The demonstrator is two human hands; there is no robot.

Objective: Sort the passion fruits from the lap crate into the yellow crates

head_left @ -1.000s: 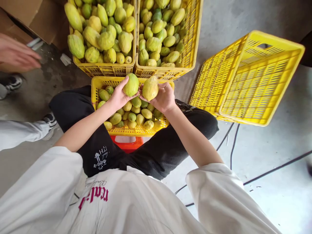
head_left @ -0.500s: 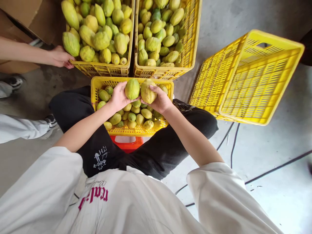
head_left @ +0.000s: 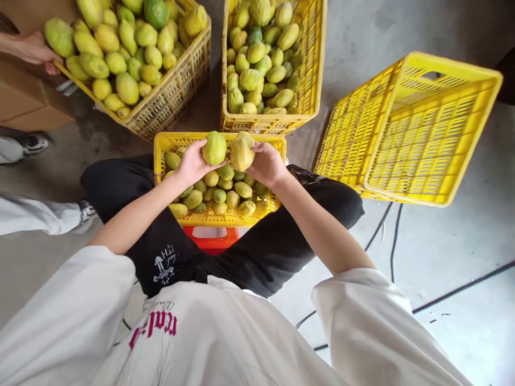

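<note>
The left hand (head_left: 192,163) is closed around a green fruit (head_left: 213,148); the right hand (head_left: 267,165) grips a yellow fruit (head_left: 241,151), the two touching above the near crate (head_left: 161,143). At 11 o'clock, another person's hand (head_left: 34,49) holds a tilted crate (head_left: 169,104).

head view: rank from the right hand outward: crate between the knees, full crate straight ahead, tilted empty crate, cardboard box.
1. Crate between the knees, directly under the right hand.
2. Full crate straight ahead, just beyond it.
3. Tilted empty crate, off to the right.
4. Cardboard box, far left.
</note>
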